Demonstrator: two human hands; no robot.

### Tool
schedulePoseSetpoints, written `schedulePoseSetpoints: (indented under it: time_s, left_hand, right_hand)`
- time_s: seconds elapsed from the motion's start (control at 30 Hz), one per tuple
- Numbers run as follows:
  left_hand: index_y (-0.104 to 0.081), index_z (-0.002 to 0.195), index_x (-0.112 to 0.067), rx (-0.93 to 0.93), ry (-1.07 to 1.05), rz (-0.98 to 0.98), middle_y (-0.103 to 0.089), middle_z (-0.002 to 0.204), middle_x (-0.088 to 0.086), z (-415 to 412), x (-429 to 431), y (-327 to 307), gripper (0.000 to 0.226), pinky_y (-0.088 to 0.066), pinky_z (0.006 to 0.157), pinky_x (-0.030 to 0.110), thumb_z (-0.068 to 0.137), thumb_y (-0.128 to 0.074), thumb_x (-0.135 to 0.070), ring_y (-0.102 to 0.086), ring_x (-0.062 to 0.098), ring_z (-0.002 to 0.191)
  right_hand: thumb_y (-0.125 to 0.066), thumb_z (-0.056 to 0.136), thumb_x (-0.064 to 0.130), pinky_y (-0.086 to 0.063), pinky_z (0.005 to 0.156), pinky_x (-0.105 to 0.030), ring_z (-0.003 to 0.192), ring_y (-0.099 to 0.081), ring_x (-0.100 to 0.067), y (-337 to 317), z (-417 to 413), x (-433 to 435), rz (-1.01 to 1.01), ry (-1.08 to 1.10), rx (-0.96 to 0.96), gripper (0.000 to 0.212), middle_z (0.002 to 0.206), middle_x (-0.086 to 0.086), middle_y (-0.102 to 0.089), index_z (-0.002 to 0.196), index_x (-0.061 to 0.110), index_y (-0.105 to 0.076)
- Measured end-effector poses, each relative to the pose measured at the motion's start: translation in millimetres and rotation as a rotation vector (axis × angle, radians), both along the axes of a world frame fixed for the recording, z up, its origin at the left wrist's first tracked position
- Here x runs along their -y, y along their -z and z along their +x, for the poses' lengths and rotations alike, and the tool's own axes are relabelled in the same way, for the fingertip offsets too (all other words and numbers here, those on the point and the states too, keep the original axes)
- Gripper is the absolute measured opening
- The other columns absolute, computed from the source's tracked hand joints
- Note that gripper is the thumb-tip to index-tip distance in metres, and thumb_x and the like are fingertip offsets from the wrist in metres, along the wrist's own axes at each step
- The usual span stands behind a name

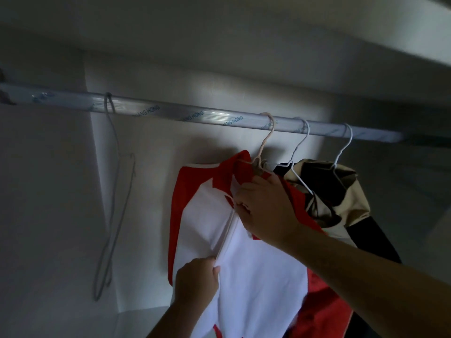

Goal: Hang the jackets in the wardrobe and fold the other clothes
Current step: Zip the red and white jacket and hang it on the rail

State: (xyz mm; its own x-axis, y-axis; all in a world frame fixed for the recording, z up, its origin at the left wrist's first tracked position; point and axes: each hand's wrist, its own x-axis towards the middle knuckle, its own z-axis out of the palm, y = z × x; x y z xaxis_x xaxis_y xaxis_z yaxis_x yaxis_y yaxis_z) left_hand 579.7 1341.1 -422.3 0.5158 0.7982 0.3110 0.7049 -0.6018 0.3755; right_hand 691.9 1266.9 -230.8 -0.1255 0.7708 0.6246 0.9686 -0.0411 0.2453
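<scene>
At the lower middle of the frame the left hand (197, 279) pinches the front zip edge of the red and white jacket (258, 276). Higher, at centre, the right hand (266, 211) grips the same jacket just under its collar. The jacket hangs on a pale hanger (264, 142) hooked over the rail (170, 111). To its right hangs a tan and black garment (341, 191), and at the far left an empty wire hanger (114, 191).

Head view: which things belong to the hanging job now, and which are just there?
In the job: red and white jacket, pale hanger, rail, left hand, right hand, both gripping the jacket.
Just there: empty wire hanger, camouflage jacket already hung.
</scene>
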Motion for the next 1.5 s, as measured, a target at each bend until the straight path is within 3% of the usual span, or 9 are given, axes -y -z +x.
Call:
schedulePoseSetpoints:
  time_s: [0.23,0.53,0.7,0.83,0.97,1.07,1.23,1.4,1.5]
  left_hand:
    - [-0.066,0.107,-0.024,-0.011,-0.038,-0.032,-0.070,0.100,-0.010,8,6,2,0.036,-0.046,0.081,0.018,0.094,-0.043,-0.048,-0.065,0.008,0.096]
    - [-0.065,0.098,-0.021,-0.014,0.011,-0.173,-0.068,0.093,-0.008,14,9,-18,0.031,-0.043,0.068,0.018,0.092,-0.047,-0.045,-0.065,0.009,0.085]
    - [-0.061,0.105,-0.017,0.324,0.050,-0.253,-0.068,0.099,-0.003,25,1,-91,0.020,-0.042,0.071,0.021,0.094,-0.048,-0.028,-0.064,0.013,0.090]
    - [-0.055,0.087,-0.010,0.828,-0.078,-0.327,-0.060,0.078,0.004,44,-20,-175,0.022,-0.049,0.070,0.035,0.092,-0.050,-0.030,-0.059,0.028,0.078]
    - [-0.050,0.120,-0.009,0.403,0.071,-0.114,-0.058,0.110,0.010,57,-53,-219,0.044,-0.049,0.090,0.042,0.082,-0.066,-0.026,-0.057,0.028,0.102]
    - [-0.055,0.116,-0.014,0.128,0.132,0.069,-0.061,0.107,0.006,62,-61,-225,0.029,-0.050,0.087,0.040,0.090,-0.057,-0.027,-0.060,0.026,0.100]
    - [-0.065,0.087,-0.005,0.184,-0.075,0.051,-0.064,0.080,0.009,54,-72,-236,0.017,-0.050,0.065,0.030,0.086,-0.049,-0.009,-0.064,0.026,0.075]
    - [-0.059,0.078,-0.004,0.267,-0.145,-0.117,-0.055,0.070,0.006,63,-71,-236,0.017,-0.039,0.060,0.025,0.088,-0.048,-0.011,-0.055,0.021,0.063]
    - [-0.063,0.090,-0.001,0.330,-0.155,-0.179,-0.055,0.076,0.007,68,-74,-232,0.022,-0.040,0.064,0.027,0.093,-0.046,-0.014,-0.058,0.025,0.073]
  right_hand:
    - [-0.058,0.082,0.030,-0.019,0.074,-0.031,0.084,-0.059,-0.019,-44,-1,-7,-0.043,0.209,-0.148,0.016,0.079,0.006,-0.065,0.067,0.027,-0.056]
    - [-0.059,0.084,0.028,-0.034,0.086,-0.031,0.095,-0.059,-0.018,-44,7,4,-0.139,0.200,-0.311,0.008,0.088,0.007,-0.059,0.080,0.024,-0.065]
    - [-0.066,0.082,0.035,-0.041,0.094,-0.040,0.108,-0.053,-0.017,-32,26,20,0.033,0.212,-0.616,0.026,0.110,0.004,-0.055,0.104,0.023,-0.065]
    - [-0.062,0.082,0.042,-0.045,0.076,-0.032,0.101,-0.061,-0.027,-35,40,21,-0.170,0.511,-0.775,0.040,0.099,-0.001,-0.059,0.115,0.021,-0.053]
    - [-0.055,0.081,0.029,-0.043,0.065,-0.028,0.083,-0.063,-0.025,-44,42,7,-0.238,0.612,-0.659,0.019,0.078,0.002,-0.054,0.095,0.018,-0.061]
    - [-0.055,0.089,0.031,-0.053,0.069,-0.034,0.080,-0.064,-0.023,-45,51,4,-0.254,0.524,-0.728,0.022,0.082,-0.001,-0.062,0.098,0.015,-0.067]
    - [-0.059,0.090,0.025,-0.057,0.070,-0.038,0.074,-0.065,-0.027,-50,76,17,-0.102,0.456,-1.063,0.026,0.078,-0.008,-0.064,0.100,0.002,-0.065]
    - [-0.051,0.087,0.024,-0.052,0.061,-0.032,0.065,-0.061,-0.023,-54,65,33,0.055,0.398,-0.862,0.027,0.065,-0.003,-0.062,0.063,0.017,-0.061]
    - [-0.051,0.089,0.025,-0.050,0.058,-0.035,0.059,-0.059,-0.020,-55,55,32,0.029,0.290,-0.885,0.029,0.062,-0.005,-0.062,0.068,0.010,-0.065]
